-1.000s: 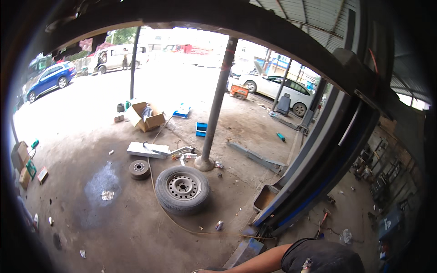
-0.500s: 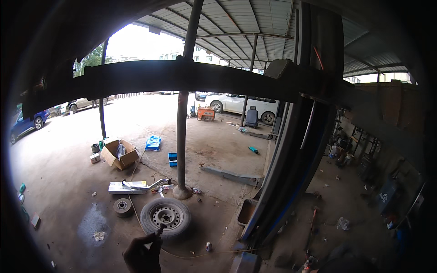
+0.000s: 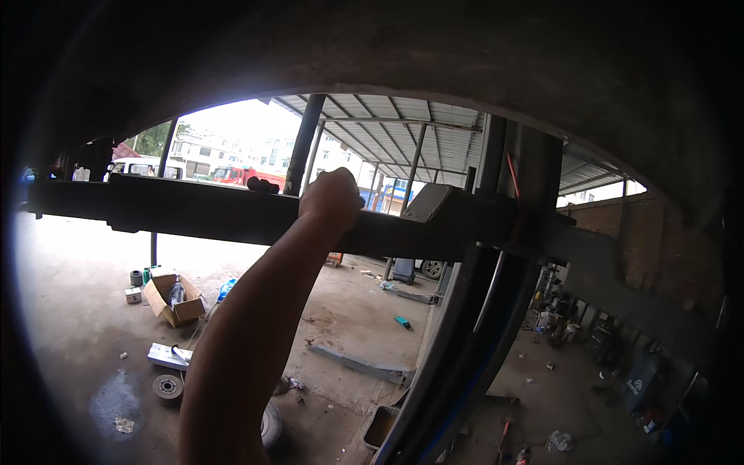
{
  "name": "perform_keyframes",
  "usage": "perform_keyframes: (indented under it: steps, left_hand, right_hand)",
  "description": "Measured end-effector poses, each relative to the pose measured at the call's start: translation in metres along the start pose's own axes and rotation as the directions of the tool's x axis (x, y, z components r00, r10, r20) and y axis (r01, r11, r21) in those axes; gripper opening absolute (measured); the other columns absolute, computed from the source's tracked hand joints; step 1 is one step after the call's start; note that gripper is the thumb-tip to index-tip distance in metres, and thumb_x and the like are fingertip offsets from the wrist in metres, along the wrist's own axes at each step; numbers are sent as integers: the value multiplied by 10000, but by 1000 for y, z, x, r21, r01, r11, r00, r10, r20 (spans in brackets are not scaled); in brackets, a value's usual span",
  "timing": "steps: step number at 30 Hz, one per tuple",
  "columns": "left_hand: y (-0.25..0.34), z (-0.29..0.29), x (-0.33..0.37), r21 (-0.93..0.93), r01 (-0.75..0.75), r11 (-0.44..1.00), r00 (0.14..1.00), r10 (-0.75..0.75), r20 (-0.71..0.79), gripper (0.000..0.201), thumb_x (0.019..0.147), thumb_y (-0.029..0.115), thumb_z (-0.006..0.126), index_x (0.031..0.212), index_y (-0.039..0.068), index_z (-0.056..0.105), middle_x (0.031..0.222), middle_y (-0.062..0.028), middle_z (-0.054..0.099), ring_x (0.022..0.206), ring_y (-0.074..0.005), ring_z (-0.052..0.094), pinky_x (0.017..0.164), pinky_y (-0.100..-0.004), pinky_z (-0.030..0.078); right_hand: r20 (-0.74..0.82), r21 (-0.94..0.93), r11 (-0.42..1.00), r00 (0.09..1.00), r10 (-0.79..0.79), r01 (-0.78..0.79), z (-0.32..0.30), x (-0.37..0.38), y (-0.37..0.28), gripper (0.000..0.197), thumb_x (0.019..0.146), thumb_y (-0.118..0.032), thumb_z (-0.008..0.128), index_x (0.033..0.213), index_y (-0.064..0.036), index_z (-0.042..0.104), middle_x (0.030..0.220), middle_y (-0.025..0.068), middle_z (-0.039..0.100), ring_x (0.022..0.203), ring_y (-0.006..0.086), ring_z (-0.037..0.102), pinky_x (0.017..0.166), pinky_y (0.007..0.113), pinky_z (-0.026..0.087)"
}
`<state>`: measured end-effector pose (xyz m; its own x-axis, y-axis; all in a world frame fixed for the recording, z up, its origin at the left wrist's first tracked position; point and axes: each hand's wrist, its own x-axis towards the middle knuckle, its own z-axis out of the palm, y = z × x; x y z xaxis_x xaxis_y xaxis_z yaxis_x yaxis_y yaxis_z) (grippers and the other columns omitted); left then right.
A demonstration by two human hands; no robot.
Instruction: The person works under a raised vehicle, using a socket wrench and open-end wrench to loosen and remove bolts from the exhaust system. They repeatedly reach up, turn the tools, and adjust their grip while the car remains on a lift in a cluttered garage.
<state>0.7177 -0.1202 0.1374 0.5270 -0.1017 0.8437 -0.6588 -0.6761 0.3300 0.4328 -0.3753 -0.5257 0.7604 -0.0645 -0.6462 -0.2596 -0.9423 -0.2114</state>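
My left hand (image 3: 333, 200) is raised in front of me at the top edge of a long dark lift arm (image 3: 186, 208), with the forearm rising from the lower edge. Its fingers are curled closed and turned away, so whatever is in them is hidden. A small dark lump (image 3: 263, 184) sits on top of the lift arm, left of the hand. Farther right along the arm is an angled block (image 3: 428, 202). My right hand is out of view.
A dark curved surface (image 3: 372, 66) hangs overhead. The lift post (image 3: 457, 349) stands to the right. On the floor lie a cardboard box (image 3: 174, 301), a brake drum (image 3: 168, 390), a partly hidden wheel (image 3: 270, 425), a grey metal arm (image 3: 360, 362) and a drain pan (image 3: 379, 428).
My left hand has risen from low over the wheel, where it pinched a small bolt-like piece, to the top of the lift arm. The view has tilted up.
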Motion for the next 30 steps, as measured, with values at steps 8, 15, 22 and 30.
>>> perform_keyframes:
  steps: [8, 15, 22, 30]
  left_hand:
    - [1, -20, 15, 246, -24, 969, 997, 4, 83, 310, 800, 282, 654, 951, 17, 602, 933, -142, 641, 927, -293, 615, 780, -388, 510]
    - [3, -58, -156, -581, 13, 814, 1000, -14, 3, 215, 860, 182, 568, 934, -7, 639, 784, -146, 646, 727, -204, 639, 647, -292, 503]
    - [-34, -130, -443, -862, 484, -151, 741, -453, 495, 293, 657, -39, 691, 908, -108, 555, 804, -292, 620, 633, -266, 641, 524, -338, 515]
    - [-58, -203, -531, -965, 240, -109, 890, -372, 264, 348, 801, -61, 446, 1136, -115, 523, 1133, -323, 530, 906, -384, 628, 673, -333, 538]
  right_hand:
    - [-11, 7, 1000, 1000, -10, 10, -16, 29, 20, 434, 752, -471, 633, 827, -45, 666, 743, 176, 630, 689, 285, 612, 633, 392, 469]
    - [93, 44, 999, 995, 25, -29, 79, -22, 72, 471, 757, -510, 621, 766, -43, 678, 687, 151, 634, 641, 263, 615, 604, 387, 469]
    - [255, -130, 992, 966, 31, 2, 67, -22, 53, 353, 723, -438, 615, 654, -101, 696, 655, 106, 650, 618, 275, 630, 620, 383, 493]
    - [262, -247, 968, 960, 104, -38, 62, 21, -60, 341, 750, -351, 657, 674, -19, 684, 642, 123, 652, 623, 244, 649, 634, 364, 497]
